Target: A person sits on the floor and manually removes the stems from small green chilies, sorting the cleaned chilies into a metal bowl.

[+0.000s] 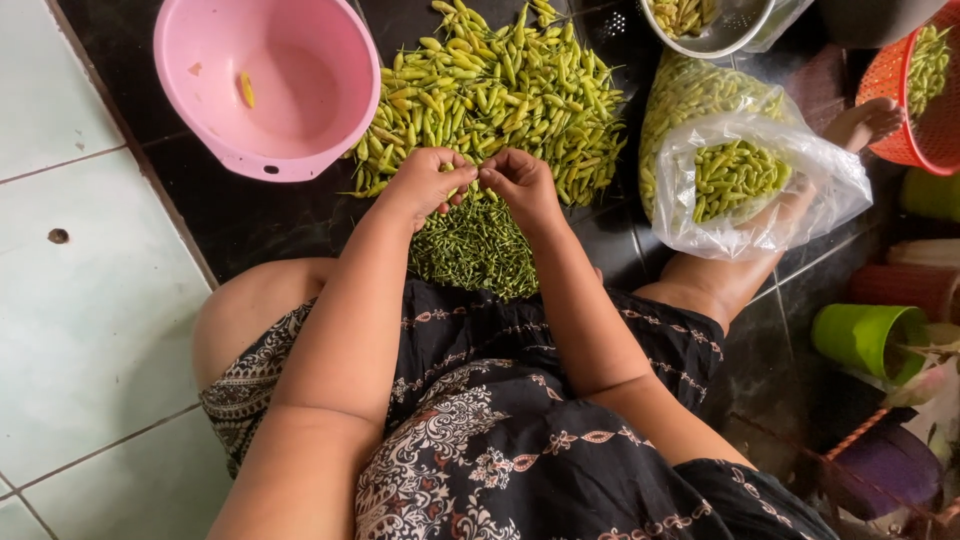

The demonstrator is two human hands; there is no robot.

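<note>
On the dark floor tiles point(250, 215), directly ahead of the seated person's lap, both hands met above the work. The left hand point(425, 183) and the right hand point(522, 182) were each pinched narrow, fingertips touching across a single small green chili point(476, 172); the chili itself was mostly hidden between the fingers.

Progress, judged from the layout:
- A low heap of dark green stems point(475, 250) lay just below the hands, toward the lap, which indicated that a fair quantity had been destemmed.
- A large pile of yellow-green chilies point(500, 90) spread beyond the hands, toward the far edge of the tiles. Whether these were finished or pending could not be told from this view.
- A pink plastic basin point(270, 85) stood at the pile's left, touching it, and held only one chili. Most of the sorting into it therefore appeared to remain.

Surroundings:
- A clear plastic bag of chilies point(740, 180) rested at the right, against the person's leg.
- A metal colander point(715, 25) and an orange basket point(925, 90), both holding chilies, sat at the far right corner.
- A green cup point(865, 335) lay among clutter at the right edge.

Obstructions: none stood between the hands and the pile; the bag crowded the right side
</note>
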